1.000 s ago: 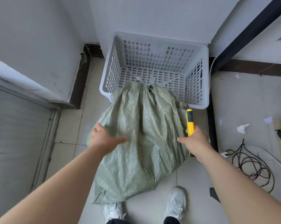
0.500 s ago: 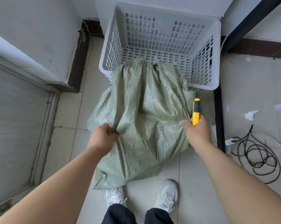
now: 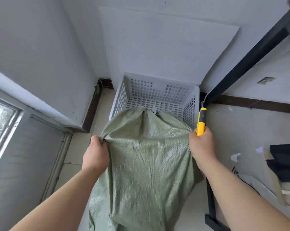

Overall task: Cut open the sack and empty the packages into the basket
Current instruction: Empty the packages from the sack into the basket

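Observation:
A green woven sack (image 3: 147,164) hangs lifted off the floor, its far end draped over the near rim of a white perforated plastic basket (image 3: 157,90). My left hand (image 3: 95,153) is clenched on the sack's left edge. On the right edge, my right hand (image 3: 201,144) pinches the fabric while also holding a yellow utility knife (image 3: 201,121), which points up and away. The basket interior that shows holds nothing; the packages are hidden inside the sack.
The basket stands in a corner against grey walls. A black metal frame leg (image 3: 209,194) rises just right of the sack. Black items and wood pieces (image 3: 284,164) lie on the floor at right. A window (image 3: 2,124) is at left.
Both hands have lifted the sack up from the floor, pulling its sides taut. My view has tilted upward, so the shoes and the cable are out of sight.

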Demonstrator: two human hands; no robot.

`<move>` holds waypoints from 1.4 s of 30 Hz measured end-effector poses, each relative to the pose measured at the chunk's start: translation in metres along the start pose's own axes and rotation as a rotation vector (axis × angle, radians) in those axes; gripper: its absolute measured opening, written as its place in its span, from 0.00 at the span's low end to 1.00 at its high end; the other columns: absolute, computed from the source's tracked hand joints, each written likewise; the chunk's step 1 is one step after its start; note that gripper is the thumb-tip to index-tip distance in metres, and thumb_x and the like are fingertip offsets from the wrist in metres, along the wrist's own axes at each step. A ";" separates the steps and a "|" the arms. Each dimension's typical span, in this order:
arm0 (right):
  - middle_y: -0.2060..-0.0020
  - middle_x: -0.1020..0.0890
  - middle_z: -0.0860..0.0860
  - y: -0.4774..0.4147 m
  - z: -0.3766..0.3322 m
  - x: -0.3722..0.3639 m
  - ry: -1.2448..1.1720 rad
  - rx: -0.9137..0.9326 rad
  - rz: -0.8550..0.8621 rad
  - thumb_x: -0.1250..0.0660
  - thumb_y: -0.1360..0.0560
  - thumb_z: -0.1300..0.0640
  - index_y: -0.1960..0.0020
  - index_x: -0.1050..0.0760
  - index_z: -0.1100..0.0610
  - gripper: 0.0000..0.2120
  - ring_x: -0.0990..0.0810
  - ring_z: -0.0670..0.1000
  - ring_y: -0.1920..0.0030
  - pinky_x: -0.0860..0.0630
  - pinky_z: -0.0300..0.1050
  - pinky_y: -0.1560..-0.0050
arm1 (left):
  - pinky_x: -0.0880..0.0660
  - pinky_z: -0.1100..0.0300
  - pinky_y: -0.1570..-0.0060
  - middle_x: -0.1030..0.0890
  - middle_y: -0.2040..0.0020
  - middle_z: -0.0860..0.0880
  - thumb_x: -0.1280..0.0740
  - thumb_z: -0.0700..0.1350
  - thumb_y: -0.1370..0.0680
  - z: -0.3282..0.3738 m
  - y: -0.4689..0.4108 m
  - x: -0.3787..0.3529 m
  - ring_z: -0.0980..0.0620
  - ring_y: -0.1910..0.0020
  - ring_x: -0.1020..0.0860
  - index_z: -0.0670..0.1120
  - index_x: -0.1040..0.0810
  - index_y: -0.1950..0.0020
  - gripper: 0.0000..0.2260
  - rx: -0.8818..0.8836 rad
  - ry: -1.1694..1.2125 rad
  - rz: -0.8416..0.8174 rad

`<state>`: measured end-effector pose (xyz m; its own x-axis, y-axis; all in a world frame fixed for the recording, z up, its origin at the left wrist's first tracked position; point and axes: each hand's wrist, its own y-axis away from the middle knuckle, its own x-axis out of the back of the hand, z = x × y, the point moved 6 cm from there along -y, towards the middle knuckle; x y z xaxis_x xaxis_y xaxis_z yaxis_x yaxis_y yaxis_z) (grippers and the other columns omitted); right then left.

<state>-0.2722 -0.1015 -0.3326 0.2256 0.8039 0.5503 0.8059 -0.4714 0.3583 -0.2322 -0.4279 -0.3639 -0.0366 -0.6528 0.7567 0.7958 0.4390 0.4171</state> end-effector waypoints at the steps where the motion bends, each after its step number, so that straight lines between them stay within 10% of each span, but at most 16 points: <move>1: 0.71 0.33 0.51 0.000 -0.013 0.006 -0.021 0.003 -0.009 0.39 0.25 0.62 0.62 0.36 0.54 0.09 0.36 0.51 0.74 0.38 0.43 0.74 | 0.35 0.51 0.58 0.27 0.56 0.44 0.45 0.46 0.19 0.012 0.002 0.009 0.40 0.58 0.29 0.41 0.35 0.50 0.08 -0.006 -0.004 0.016; 13: 0.75 0.36 0.51 0.002 -0.113 0.055 -0.253 -0.049 -0.053 0.39 0.26 0.64 0.65 0.39 0.55 0.13 0.39 0.49 0.77 0.42 0.40 0.76 | 0.32 0.50 0.58 0.28 0.61 0.46 0.47 0.48 0.18 0.147 -0.013 0.101 0.39 0.57 0.28 0.41 0.36 0.50 0.10 -0.126 -0.059 0.118; 36: 0.69 0.31 0.52 -0.192 -0.077 -0.054 -0.045 -0.190 -0.010 0.38 0.24 0.61 0.57 0.33 0.55 0.05 0.34 0.51 0.72 0.37 0.42 0.72 | 0.32 0.54 0.59 0.23 0.52 0.42 0.42 0.46 0.19 0.196 -0.214 -0.047 0.44 0.56 0.27 0.41 0.30 0.48 0.08 -0.029 0.116 -0.207; 42: 0.68 0.31 0.52 -0.211 -0.075 -0.073 0.056 -0.184 -0.010 0.38 0.23 0.60 0.54 0.34 0.57 0.04 0.34 0.51 0.71 0.36 0.44 0.71 | 0.31 0.54 0.36 0.30 0.30 0.49 0.24 0.55 0.33 0.192 -0.218 -0.068 0.48 0.32 0.30 0.48 0.42 0.24 0.43 -0.060 0.095 -0.605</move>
<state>-0.4998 -0.0878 -0.3916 0.1834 0.7899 0.5852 0.6931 -0.5261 0.4929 -0.5191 -0.3604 -0.4094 -0.4405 -0.8286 0.3456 0.6835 -0.0599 0.7275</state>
